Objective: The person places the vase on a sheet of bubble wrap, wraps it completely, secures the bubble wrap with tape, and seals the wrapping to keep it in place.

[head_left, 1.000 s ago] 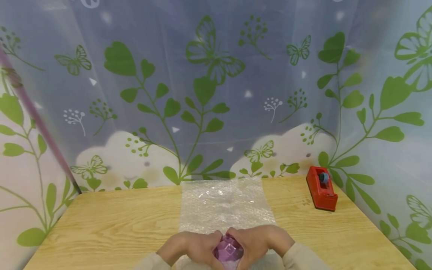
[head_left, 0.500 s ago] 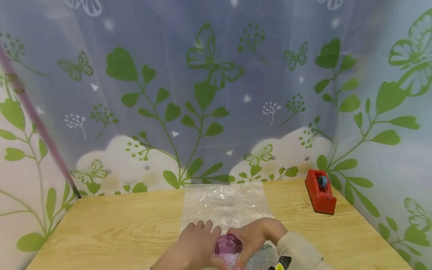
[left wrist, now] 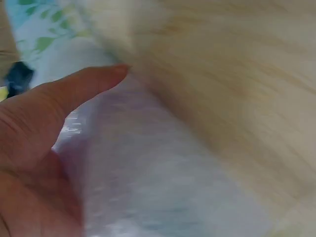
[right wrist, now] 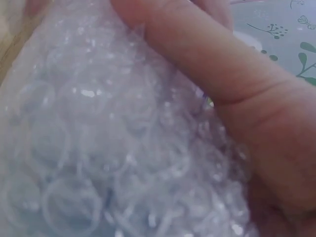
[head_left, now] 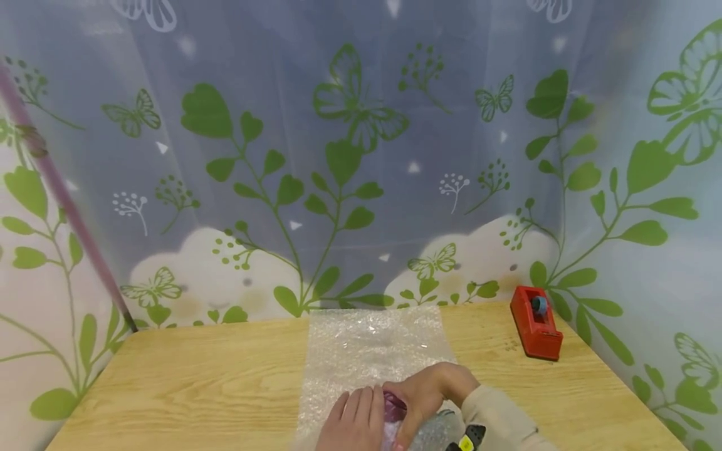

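Here, purple object in bubble wrap

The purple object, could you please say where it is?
In the head view, the purple object is at the bottom, just right of centre, between the left hand and the right hand, with bubble wrap beyond it.

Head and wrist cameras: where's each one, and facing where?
Head: worn on the head, facing forward and down at the table; left hand, right hand and right sleeve show.
Left wrist: worn there, facing bubble wrap; part of left hand shows.
Right wrist: likewise, close up; part of right hand shows.
Wrist views share the bubble wrap.
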A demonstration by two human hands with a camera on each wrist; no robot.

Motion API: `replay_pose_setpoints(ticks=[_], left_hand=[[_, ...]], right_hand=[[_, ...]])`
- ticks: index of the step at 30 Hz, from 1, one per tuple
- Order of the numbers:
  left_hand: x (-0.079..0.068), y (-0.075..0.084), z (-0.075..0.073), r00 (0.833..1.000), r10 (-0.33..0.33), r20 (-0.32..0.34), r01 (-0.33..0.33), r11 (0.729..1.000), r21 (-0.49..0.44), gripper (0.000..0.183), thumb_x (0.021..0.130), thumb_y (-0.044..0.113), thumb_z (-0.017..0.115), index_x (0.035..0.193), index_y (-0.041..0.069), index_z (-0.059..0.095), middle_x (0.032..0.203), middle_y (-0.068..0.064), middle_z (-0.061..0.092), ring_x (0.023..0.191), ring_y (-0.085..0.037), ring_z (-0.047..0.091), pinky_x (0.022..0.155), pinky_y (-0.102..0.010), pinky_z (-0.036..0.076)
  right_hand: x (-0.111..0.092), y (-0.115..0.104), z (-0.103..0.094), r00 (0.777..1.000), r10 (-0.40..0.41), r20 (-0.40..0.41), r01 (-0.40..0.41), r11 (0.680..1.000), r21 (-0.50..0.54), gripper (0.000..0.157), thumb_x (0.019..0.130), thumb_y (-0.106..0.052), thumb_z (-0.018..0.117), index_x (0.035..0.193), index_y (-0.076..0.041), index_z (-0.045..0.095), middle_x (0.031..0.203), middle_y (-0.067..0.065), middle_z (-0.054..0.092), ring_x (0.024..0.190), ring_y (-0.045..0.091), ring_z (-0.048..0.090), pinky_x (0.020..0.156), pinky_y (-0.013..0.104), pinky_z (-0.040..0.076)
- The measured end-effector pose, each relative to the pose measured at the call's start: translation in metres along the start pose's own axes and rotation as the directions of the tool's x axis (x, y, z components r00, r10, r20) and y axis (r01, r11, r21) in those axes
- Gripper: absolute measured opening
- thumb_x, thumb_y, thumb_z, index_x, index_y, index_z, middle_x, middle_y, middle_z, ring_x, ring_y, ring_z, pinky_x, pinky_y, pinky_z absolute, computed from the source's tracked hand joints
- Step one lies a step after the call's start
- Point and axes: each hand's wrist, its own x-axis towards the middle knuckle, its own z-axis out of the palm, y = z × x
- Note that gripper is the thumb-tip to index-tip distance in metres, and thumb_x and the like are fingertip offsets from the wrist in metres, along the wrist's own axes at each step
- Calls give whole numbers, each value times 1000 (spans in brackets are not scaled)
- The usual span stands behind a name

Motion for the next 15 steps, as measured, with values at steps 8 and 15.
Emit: replay_pose_setpoints(ticks=[8,15], left_hand=[[-2,-4,7,1000,7,20,-6,999,-35,56,91,49,39,106,0,58,88,-8,57,81,-18,57,74,-29,50],[-3,-1,10,998,-19,-62,17,999,-30,48,102,28,20,99,0,58,79,-4,49,68,-16,49,59,-27,47]], right_hand=[[6,2,-4,997,6,80,-12,997,72,60,84,-37,71,130,-19,37,119,-15,45,111,-5,41,95,16,34],[9,2,-9,977,-1,211,-4,1000,24,82,85,-49,65,147,-15,22,142,-16,30,123,-7,30,100,16,28]])
